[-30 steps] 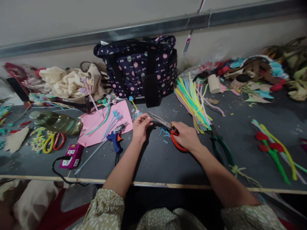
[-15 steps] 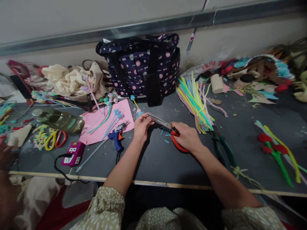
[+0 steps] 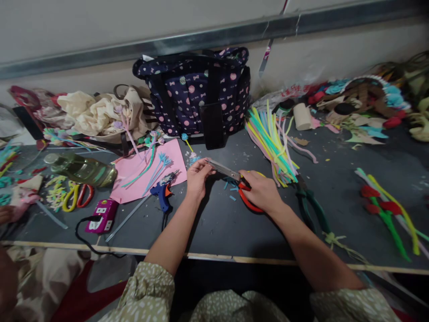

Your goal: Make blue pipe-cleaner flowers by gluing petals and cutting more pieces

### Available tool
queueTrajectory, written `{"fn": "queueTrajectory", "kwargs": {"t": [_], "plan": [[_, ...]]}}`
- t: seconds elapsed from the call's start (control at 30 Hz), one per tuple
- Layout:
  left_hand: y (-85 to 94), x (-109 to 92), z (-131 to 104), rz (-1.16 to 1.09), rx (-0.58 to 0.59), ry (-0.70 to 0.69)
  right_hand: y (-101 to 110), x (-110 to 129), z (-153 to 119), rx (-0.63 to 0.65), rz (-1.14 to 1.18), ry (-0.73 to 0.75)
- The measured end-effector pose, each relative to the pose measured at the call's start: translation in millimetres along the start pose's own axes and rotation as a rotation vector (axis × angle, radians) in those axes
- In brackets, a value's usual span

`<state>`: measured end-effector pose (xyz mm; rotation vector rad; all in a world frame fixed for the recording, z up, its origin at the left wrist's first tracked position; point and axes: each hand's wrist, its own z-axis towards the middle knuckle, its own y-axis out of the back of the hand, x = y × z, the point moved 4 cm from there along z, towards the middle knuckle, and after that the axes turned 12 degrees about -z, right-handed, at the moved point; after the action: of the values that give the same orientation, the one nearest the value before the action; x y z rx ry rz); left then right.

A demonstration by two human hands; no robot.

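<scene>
My right hand (image 3: 259,190) is wrapped round the handles of a pair of scissors (image 3: 224,170), red-orange and yellow, whose blades point left. At the blade tips, the fingers of my left hand (image 3: 198,176) are pinched together; whatever they hold is too small or hidden to make out. Small blue snippets (image 3: 233,197) lie on the dark table below the blades. Just beyond my left fingers are a blue and white fluffy piece (image 3: 193,158) and a blue-topped yellow stem (image 3: 187,141). A blue glue gun (image 3: 163,197) rests to the left of my left forearm.
A patterned bag (image 3: 187,89) with a phone (image 3: 212,126) against it stands behind. Right are bundled pipe cleaners (image 3: 271,147) and green-handled pliers (image 3: 310,205). Left lie pink paper (image 3: 130,179), a bottle (image 3: 80,169), a purple power socket (image 3: 102,216) and another person's hand (image 3: 6,214).
My hands and the scissors stay almost where they were. At the left edge, the other person's hand has shifted, and a pink piece and a translucent stick now show there.
</scene>
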<state>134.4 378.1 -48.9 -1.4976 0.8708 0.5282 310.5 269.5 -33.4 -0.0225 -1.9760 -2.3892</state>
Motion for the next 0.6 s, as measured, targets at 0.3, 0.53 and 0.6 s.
{"fn": "queueTrajectory", "kwargs": {"t": [0.3,0.53,0.6], "plan": [[1.1,-0.2,-0.7,-0.020,-0.001,-0.001,-0.7,-0.9,0.1,-0.006,-0.013,-0.013],[-0.7,0.2,-2.1,-0.005,-0.001,0.019,-1.8,-1.6,0.5,-0.017,-0.021,-0.010],[-0.9,0.1,-2.4,-0.006,0.001,0.025,-2.0,-1.3,0.4,-0.016,-0.016,-0.002]]}}
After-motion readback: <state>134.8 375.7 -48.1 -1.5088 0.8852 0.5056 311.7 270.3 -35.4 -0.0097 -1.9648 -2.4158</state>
